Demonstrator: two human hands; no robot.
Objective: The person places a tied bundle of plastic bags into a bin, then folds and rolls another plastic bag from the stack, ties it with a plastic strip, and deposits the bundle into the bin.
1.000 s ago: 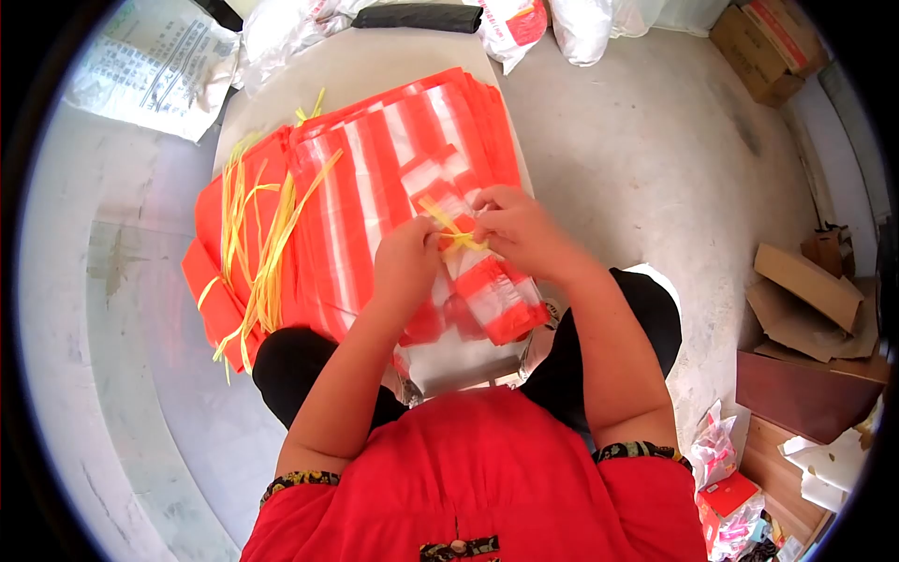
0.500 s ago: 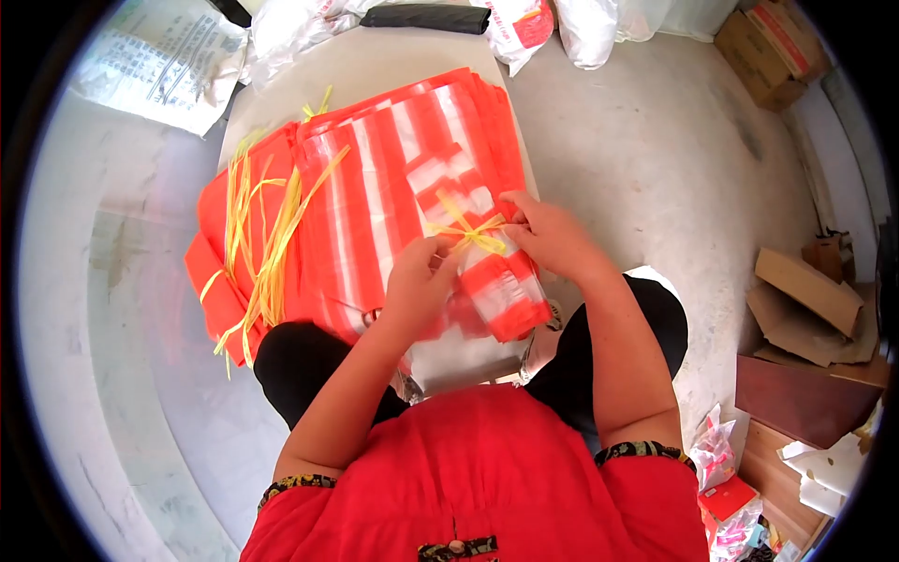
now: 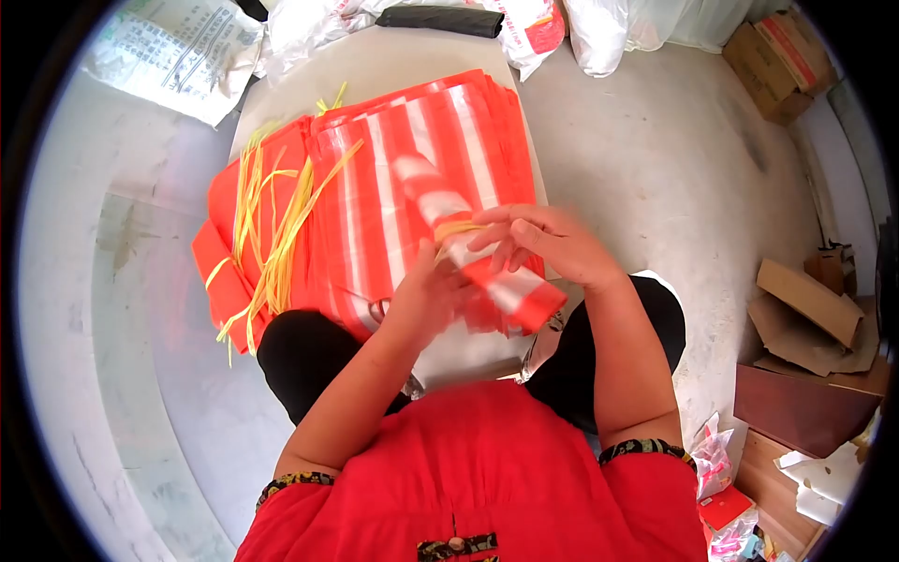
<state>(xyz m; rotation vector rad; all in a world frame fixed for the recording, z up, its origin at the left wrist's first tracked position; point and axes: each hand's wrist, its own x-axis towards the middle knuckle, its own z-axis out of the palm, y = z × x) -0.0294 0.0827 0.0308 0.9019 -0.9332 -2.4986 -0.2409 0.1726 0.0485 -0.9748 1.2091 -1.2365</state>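
A rolled bundle of red-and-white striped plastic bags (image 3: 513, 292), blurred by motion, slants over the near right edge of a flat stack of similar striped bags (image 3: 379, 187). A yellow plastic tie (image 3: 457, 228) goes round its middle. My left hand (image 3: 429, 292) is closed on the bundle's lower left side, its fingertips smeared and partly hidden. Over the bundle's right side is my right hand (image 3: 557, 245), fingers stretched out and apart. Whether they touch the bundle I cannot tell. Loose yellow strips (image 3: 279, 248) lie across the stack's left part.
The stack rests on a pale board (image 3: 356, 58) between my knees. A black roll (image 3: 440, 20) and white plastic sacks (image 3: 599, 33) are at the far side. Cardboard boxes (image 3: 810, 314) stand on the right, with packets (image 3: 726, 506) below them.
The bundle has turned over, and the bow that faced up no longer shows. My right hand has loosened from the tie and its fingers have spread. My left hand stays beside the bundle.
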